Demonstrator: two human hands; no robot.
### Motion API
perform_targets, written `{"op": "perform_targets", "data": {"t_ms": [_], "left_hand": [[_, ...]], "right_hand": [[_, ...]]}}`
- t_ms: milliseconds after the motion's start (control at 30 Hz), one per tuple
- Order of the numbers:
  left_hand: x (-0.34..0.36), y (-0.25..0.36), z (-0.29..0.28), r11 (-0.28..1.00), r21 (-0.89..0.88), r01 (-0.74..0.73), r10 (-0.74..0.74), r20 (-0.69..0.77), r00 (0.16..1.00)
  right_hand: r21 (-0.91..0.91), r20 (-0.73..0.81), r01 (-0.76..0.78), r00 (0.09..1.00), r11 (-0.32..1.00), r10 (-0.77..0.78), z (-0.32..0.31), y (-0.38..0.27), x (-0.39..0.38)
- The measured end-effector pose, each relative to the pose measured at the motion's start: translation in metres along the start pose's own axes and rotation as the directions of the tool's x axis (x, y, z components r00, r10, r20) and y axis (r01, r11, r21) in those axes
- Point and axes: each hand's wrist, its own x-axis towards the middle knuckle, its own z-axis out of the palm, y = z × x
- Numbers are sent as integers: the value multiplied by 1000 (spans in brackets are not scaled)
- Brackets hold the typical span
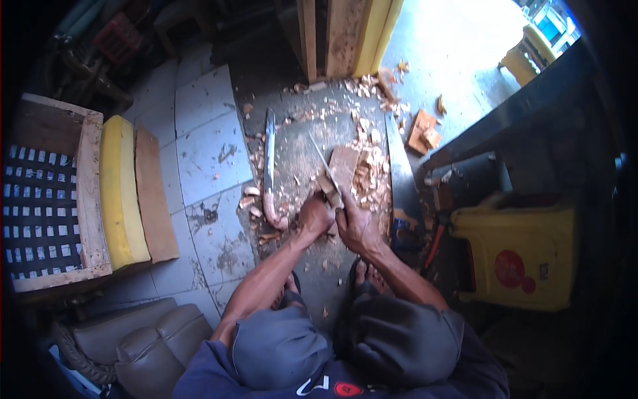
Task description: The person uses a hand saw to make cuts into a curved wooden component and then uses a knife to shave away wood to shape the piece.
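Right hand (357, 225): fingers wrapped, apparently, around a thin blade (321, 155), long axis toward 11 o'clock; handle hidden. Left hand (317, 214): clenched about a small wood block (328, 189), located at 1 o'clock from it, 11 o'clock from the right; left nearer. Flat board (344, 161): 12 o'clock, beyond both hands.

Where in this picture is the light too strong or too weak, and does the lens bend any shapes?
In the head view, glare washes out the floor at upper right; also in the head view, the yellow box sits in shade, the yellow cushion at left looks bowed near the dark rim, and the left hand and right hand look slightly soft.
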Motion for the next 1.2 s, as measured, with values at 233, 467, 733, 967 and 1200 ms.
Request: {"op": "perform_targets", "data": {"t_ms": [233, 467, 733, 967, 1200], "left_hand": [[6, -14, 25, 930, 146, -337, 364, -242, 900], [-24, -24, 7, 985, -137, 108, -121, -91, 988], [-29, -30, -2, 955, -239, 176, -176, 18, 984], [-29, -36, 7, 947, -318, 39, -61, -60, 996], [-23, -39, 17, 964, -264, -31, 11, -78, 997]], "right_hand": [[36, 98, -111, 989, 993, 107, -3, 13, -3], [680, 471, -570, 822, 462, 321, -6, 7, -9], [68, 16, -220, 975, 973, 220, 16, 18, -17], [235, 47, -52, 998, 971, 42, 8, -16, -22], [207, 5, -41, 999, 977, 41, 15, -7, -27]]}}
